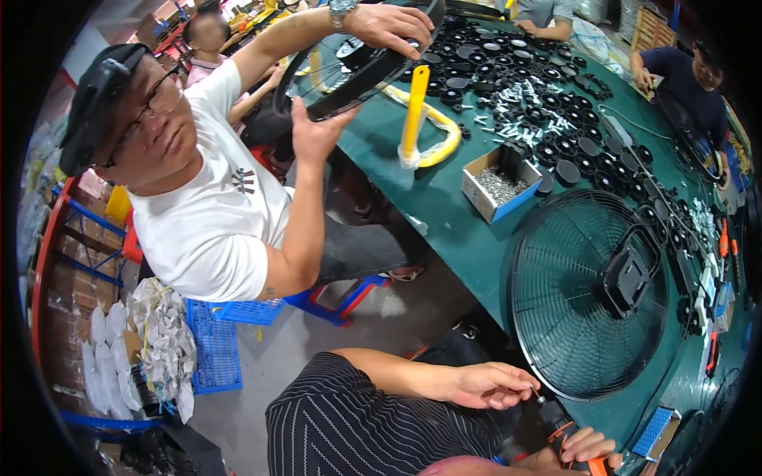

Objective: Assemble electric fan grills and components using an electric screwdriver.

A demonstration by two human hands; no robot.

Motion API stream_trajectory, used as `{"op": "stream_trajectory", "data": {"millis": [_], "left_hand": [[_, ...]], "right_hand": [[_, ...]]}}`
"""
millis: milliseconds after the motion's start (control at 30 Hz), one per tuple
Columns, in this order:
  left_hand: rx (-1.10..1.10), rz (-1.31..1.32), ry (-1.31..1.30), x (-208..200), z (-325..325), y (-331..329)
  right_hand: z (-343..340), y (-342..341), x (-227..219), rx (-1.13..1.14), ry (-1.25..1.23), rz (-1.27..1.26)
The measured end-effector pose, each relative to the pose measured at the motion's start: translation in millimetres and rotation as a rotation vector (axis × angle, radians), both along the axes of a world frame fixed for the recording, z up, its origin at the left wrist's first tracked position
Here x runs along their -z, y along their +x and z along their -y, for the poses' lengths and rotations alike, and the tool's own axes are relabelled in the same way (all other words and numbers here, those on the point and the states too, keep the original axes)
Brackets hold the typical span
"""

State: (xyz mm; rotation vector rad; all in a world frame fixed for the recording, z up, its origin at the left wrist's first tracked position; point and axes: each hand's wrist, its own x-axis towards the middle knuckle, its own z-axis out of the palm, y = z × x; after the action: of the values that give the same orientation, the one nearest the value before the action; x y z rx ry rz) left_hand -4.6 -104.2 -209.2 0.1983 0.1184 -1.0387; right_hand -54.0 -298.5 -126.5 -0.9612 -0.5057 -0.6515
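Note:
My left hand (494, 386) reaches in beside the near edge of the bench, thumb and fingers pinched at the tip of a screwdriver bit; what they pinch is too small to make out. My right hand (586, 447) is wrapped around an orange and black power screwdriver (553, 418), its bit pointing at my left fingertips. Just beyond both hands a black fan (591, 293) lies on the green table (444, 238). Its round wire guard faces up, with a black housing at the centre.
An open box of screws (500, 184) stands behind the fan, near a yellow tubular stand (414, 119). Black round parts (567, 151) and silver bolts (540, 119) cover the far table. At left, a co-worker in white (214, 198) holds up a black ring. A blue-sided box (657, 433) sits at right.

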Motion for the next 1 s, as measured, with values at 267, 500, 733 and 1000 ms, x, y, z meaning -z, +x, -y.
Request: {"op": "stream_trajectory", "data": {"millis": [267, 500, 733, 1000], "left_hand": [[0.021, -0.010, 0.087, 0, 28, -13], [0.168, -0.098, 0.072, 7, 58, -18], [0.347, -0.276, 0.064, -4, 83, -9], [0.371, -0.335, -0.116, 8, 112, -1]], "right_hand": [[36, -10, 9, -0.155, -0.148, 0.154], [5, -43, -36, 0.304, -0.170, -0.158], [32, -37, -23, 0.518, -0.273, -0.005], [53, -31, -23, 0.489, -0.335, 0.005]]}}
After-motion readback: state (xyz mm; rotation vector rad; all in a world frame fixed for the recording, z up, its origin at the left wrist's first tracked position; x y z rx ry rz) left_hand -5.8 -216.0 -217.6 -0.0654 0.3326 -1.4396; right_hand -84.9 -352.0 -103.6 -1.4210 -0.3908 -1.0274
